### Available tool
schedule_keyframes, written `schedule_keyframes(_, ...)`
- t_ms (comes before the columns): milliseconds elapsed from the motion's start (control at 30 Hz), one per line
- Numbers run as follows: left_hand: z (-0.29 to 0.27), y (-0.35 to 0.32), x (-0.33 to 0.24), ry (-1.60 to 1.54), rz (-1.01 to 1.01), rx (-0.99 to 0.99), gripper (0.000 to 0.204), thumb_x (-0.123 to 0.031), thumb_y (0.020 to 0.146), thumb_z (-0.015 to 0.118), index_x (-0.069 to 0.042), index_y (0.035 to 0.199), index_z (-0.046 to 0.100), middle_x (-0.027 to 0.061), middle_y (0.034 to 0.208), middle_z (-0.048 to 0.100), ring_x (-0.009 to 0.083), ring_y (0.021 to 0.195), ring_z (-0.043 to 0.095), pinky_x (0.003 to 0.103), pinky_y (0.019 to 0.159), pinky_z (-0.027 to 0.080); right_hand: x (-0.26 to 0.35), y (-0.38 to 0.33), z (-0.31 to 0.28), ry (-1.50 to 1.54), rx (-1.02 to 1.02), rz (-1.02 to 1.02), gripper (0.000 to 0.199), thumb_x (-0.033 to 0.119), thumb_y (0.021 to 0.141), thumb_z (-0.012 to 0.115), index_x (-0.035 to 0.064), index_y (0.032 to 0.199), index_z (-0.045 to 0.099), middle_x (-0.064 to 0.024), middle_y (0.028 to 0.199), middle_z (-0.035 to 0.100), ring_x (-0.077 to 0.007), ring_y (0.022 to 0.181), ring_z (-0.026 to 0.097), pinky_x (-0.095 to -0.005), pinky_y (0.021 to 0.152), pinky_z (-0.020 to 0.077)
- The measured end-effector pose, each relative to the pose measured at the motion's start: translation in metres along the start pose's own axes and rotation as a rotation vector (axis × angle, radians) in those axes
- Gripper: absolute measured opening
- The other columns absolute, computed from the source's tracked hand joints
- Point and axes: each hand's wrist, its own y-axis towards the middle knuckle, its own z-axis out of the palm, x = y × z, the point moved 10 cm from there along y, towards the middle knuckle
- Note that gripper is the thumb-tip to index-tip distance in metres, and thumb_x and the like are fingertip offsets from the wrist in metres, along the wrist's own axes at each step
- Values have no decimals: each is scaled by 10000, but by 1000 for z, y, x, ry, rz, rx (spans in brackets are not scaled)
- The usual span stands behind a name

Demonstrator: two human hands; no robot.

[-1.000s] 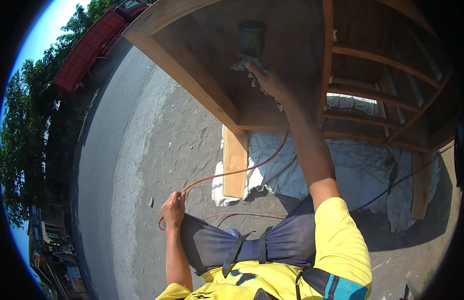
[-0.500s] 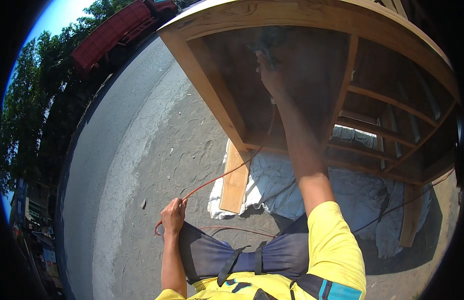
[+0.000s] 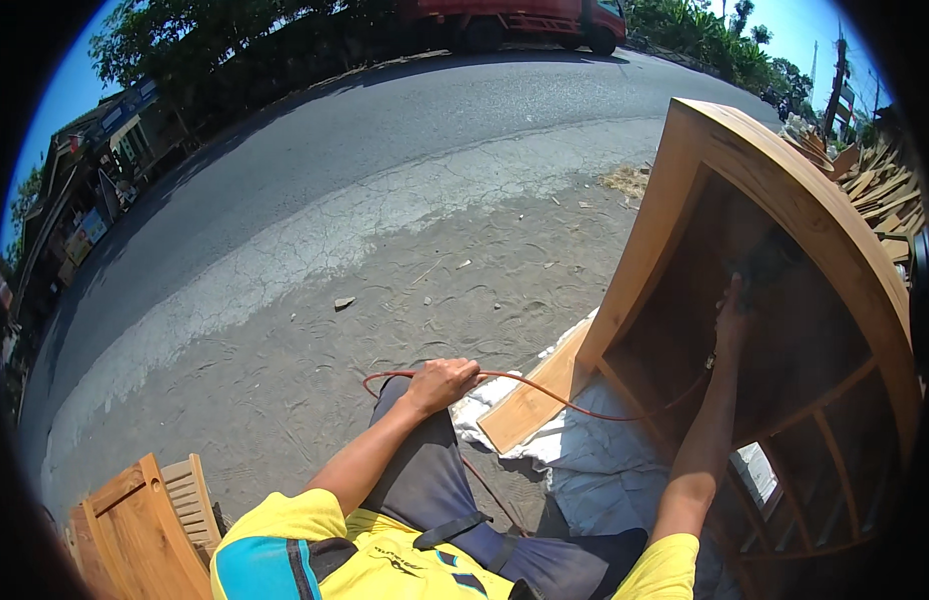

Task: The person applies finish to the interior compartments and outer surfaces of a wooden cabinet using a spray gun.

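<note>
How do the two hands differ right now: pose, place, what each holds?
The left hand rests low on the knee, closed on the red hose; the right hand is stretched out into the wooden cabinet, on a dark tool. The left hand is in sunlight, the right hand in shade. Both are bare.

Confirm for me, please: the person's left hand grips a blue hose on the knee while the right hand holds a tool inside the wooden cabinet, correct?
Not quite: the head view shows the hose is orange-red, not blue. The left hand does grip it on the knee, and the right hand holds a tool inside the wooden cabinet.
</note>
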Motion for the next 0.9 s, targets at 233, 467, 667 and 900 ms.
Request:
schedule_keyframes(233,18,9,12,-79,27,3,293,-339,1022,644,-67,925,599,100,793,678,313,747,730,449,624,576,-5,-58,2,-23,93,64,536,606,984,669,72,933,694,-6,679,640,-104,398,486,-279,365,362)
schedule_keyframes(467,51,25,28,-197,46,27,348,-404,1040,611,-72,936,607,110,829,680,341,767,721,472,644,574,-27,-106,-1,31,28,39,523,566,1008,665,48,1055,715,-28,750,685,-77,400,454,-252,377,323)
schedule_keyframes(667,63,32,49,-252,17,96,373,-426,1051,591,-73,933,618,108,841,677,346,785,716,479,664,574,-64,-128,1,58,-107,69,529,558,990,700,39,1089,732,-34,774,689,-66,421,439,-253,399,294)
schedule_keyframes(900,64,26,62,-244,22,103,340,-383,1051,591,-60,946,591,120,822,691,341,775,732,483,644,577,-107,-150,1,47,-185,92,549,560,1012,663,31,1148,719,-57,819,714,-75,405,457,-252,380,309)
